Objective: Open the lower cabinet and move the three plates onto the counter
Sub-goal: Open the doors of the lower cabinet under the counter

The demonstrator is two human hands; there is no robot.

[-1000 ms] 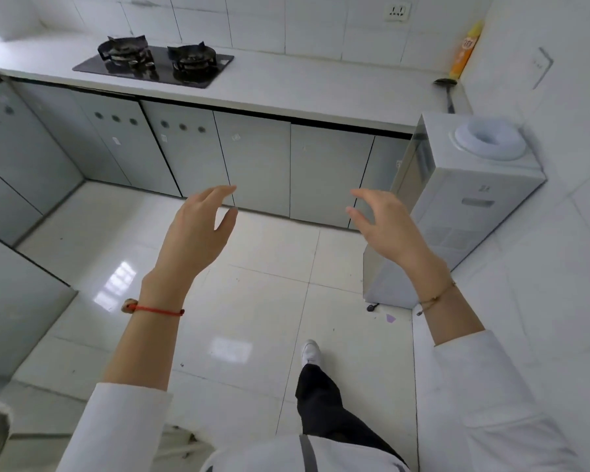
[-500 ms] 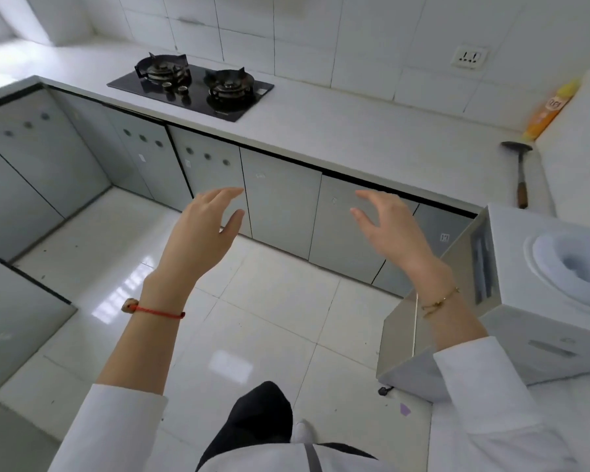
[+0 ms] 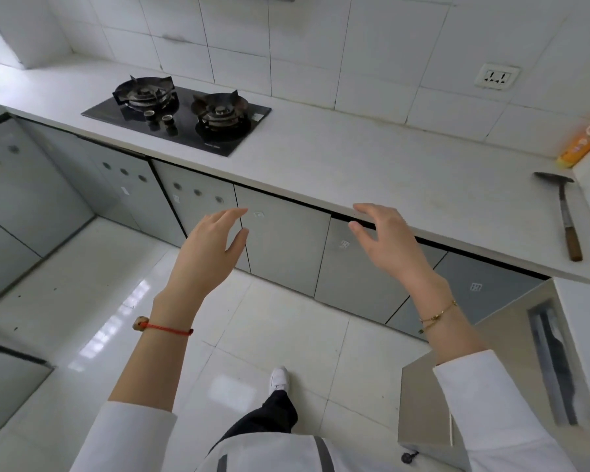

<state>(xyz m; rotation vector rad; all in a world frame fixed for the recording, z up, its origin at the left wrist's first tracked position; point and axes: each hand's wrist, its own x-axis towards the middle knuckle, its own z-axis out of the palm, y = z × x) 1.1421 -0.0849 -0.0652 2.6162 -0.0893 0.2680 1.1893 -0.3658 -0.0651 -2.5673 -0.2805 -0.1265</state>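
A row of grey lower cabinet doors runs under the white counter, and all of them are shut. No plates are visible. My left hand is raised in front of the doors, fingers apart, holding nothing. My right hand hovers just below the counter's front edge, fingers spread and empty. Neither hand touches a door.
A black two-burner gas hob sits on the counter at the left. A knife-like tool and an orange bottle lie at the counter's right end. A white appliance stands on the floor at the right. My foot is on the tiled floor.
I have stepped closer to the counter, so the cabinets and hob appear larger and nearer. Both hands stay raised and empty, now level with the cabinet tops.
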